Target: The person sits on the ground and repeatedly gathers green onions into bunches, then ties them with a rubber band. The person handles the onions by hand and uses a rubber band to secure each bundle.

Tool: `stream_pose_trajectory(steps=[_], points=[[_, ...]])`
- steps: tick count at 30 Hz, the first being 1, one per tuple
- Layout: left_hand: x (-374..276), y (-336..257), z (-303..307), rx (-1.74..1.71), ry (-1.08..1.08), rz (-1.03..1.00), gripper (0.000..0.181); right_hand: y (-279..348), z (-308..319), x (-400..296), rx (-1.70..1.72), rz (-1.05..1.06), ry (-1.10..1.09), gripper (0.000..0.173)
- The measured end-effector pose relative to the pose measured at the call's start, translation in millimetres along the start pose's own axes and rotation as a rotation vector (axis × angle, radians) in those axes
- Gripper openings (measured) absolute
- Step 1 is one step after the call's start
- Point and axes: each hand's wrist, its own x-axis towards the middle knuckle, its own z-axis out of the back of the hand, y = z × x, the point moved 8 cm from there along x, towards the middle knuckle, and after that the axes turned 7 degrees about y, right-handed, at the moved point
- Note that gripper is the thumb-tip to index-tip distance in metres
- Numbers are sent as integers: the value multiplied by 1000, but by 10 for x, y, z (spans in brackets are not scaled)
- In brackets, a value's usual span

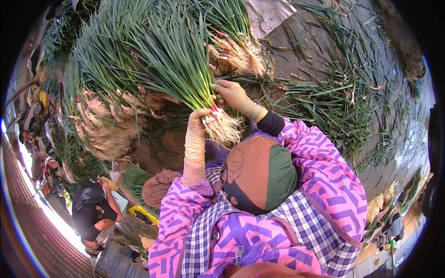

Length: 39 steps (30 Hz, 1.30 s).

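My left hand (198, 127), in a pale rubber glove, holds a large bunch of green allium plants (187, 62) near its root end. Long leaves fan up and left; pinkish stem bases and pale stringy roots (224, 128) hang towards my knees. My right hand (231, 95), also gloved, has its fingers curled against the right side of the same stems, just above the roots. Beyond the held bunch, more plants lie heaped, with one cluster of roots (240, 54) at the upper right and a larger root pile (107, 121) at the left.
Loose cut leaves (333, 107) litter the dark ground on the right. My covered knee (260, 173) is close below the hands. Another person (95, 210) in dark clothes is at the lower left, by a yellow crate (144, 214). More plants line the far edges.
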Motion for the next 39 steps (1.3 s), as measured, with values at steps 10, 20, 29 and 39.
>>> stream_pose_trajectory(steps=[10, 20, 29, 39], points=[[-260, -24, -148, -115, 174, -65, 37, 761, 649, 176, -425, 312, -114, 35], [-639, -432, -515, 74, -48, -202, 38, 1238, 471, 1101, -1156, 322, -58, 27], [-480, -1015, -213, 163, 747, -266, 40, 1118, 2699, -230, -1513, 25, -720, 31], [-192, -394, -97, -138, 290, -237, 75, 893, 1382, 196, -774, 367, -403, 29]])
